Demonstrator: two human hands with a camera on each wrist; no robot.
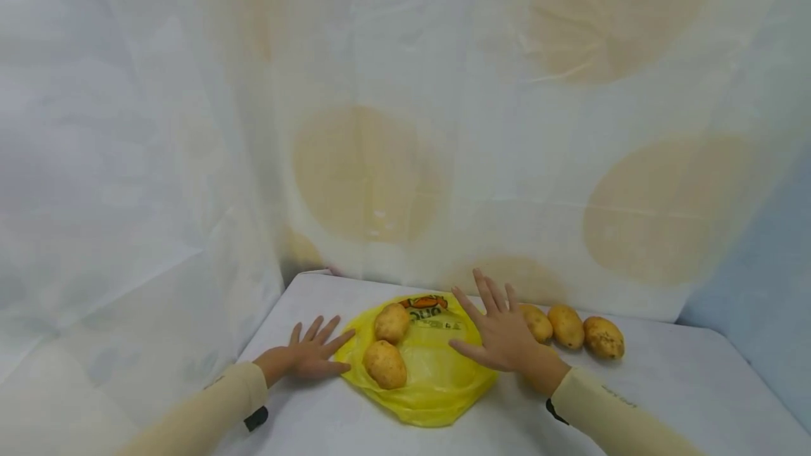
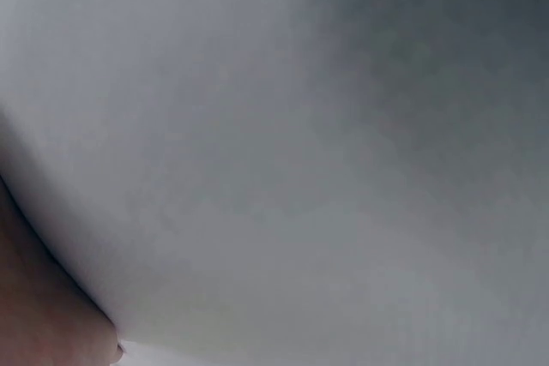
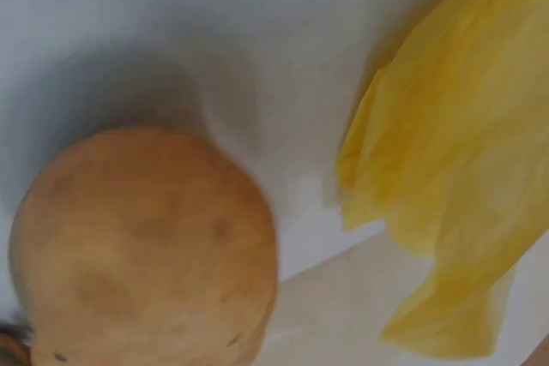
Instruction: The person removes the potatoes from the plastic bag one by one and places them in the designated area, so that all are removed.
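A yellow plastic bag [image 1: 437, 371] with dark print lies spread on the white table. Two potatoes, an upper one [image 1: 392, 323] and a lower one [image 1: 385, 364], sit on its left part. My left hand [image 1: 310, 357] is at the bag's left edge, fingers spread and holding nothing. Above the bag's right edge is my right hand [image 1: 503, 336], fingers also spread with nothing in them. The right wrist view has a potato [image 3: 146, 246] close up beside the yellow bag [image 3: 463, 126]. Only part of the left hand [image 2: 51, 315] enters the left wrist view, at lower left.
Three more potatoes stand in a row right of my right hand: one [image 1: 536, 322] partly behind it, a middle one [image 1: 566, 326] and an outer one [image 1: 604, 338]. A white sheet [image 1: 507, 125] with tan circles hangs behind the table [image 1: 671, 378].
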